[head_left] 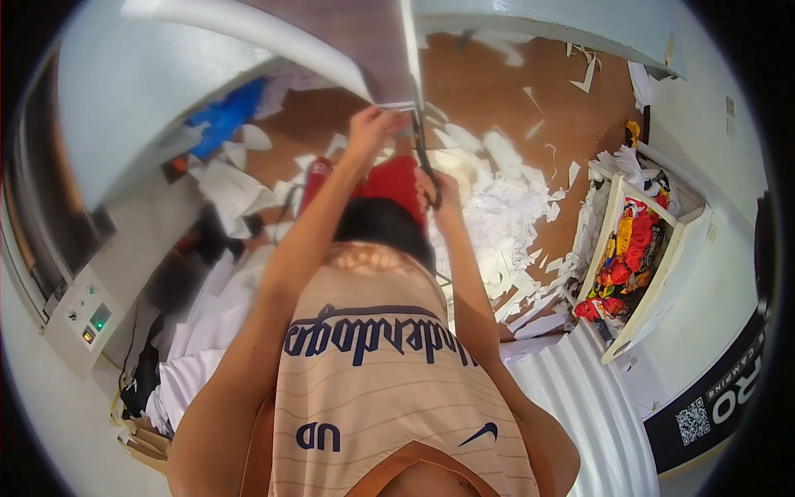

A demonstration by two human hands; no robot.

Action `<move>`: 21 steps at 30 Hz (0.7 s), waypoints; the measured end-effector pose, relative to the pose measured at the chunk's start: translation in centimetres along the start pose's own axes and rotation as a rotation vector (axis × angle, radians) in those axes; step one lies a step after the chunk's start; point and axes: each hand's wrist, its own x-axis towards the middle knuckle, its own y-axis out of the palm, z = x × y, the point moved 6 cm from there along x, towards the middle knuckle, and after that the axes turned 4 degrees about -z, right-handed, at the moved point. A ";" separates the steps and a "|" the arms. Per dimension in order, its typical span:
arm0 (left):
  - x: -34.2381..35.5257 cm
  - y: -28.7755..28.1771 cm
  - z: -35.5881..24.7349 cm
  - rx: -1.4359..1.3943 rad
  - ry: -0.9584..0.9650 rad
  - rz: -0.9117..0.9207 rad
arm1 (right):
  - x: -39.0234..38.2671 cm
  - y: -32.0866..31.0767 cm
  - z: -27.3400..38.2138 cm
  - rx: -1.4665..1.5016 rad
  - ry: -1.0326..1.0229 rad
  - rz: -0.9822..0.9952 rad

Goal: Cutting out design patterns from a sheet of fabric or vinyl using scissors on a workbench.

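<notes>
Scissors with dark handles are in my right hand, the fingers closed round the handle loops. The blades point up and away from me, along a narrow white strip at the right side of a greyish-purple sheet. At the sheet's near edge is my left hand, left of the blades. Its fingers are bent together and seem to pinch that edge; slight blur hides the exact contact. A curled white roll runs along the sheet's left side.
White paper scraps cover much of the brown floor. To the right stands a pale wooden-framed bin with red and yellow wrappers. White rolls lie near my right side. A control panel is at the left.
</notes>
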 end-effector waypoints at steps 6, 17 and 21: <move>-0.3 -0.2 0.4 0.107 0.003 -0.010 | 0.5 -0.1 0.8 0.021 -0.019 -0.021; -0.4 -0.4 1.0 0.132 -0.016 -0.029 | 4.7 0.5 5.1 0.015 -0.043 -0.026; -1.1 0.1 0.5 0.131 -0.017 -0.036 | 6.3 0.7 6.2 0.032 -0.058 -0.001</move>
